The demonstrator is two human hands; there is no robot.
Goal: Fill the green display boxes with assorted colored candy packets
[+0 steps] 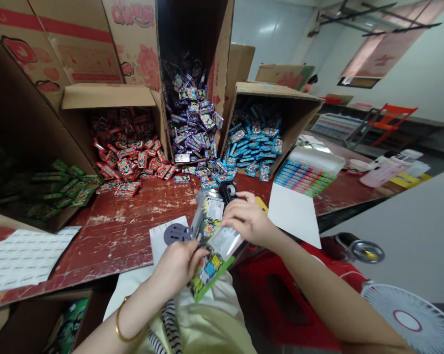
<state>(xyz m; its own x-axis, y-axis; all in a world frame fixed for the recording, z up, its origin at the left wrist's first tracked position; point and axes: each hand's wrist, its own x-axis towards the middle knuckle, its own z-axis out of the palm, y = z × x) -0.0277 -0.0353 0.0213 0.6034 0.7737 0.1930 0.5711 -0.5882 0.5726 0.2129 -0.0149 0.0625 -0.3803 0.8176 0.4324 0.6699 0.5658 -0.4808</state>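
Over my lap, a printed plastic packaging bag [210,268] with a green edge and a clear top part is between my two hands. My left hand [178,261] pinches its left side, thumb and fingers closed. My right hand [251,219] has its fingers curled onto the clear upper part; the fingertips are partly hidden. Just beyond lie more printed bags [213,209] at the table edge. A small black device [227,190] with a round pale part sits by my right fingers. Near my left hand is a flat purple-grey disc [175,233] on white paper.
Open cartons along the back hold small wrapped packets: green [72,187], red [128,160], purple [197,123] and blue [253,147]. A block of colourful packs [305,173] stands at right near a pink bottle [386,169]. A white fan [406,314] is at lower right.
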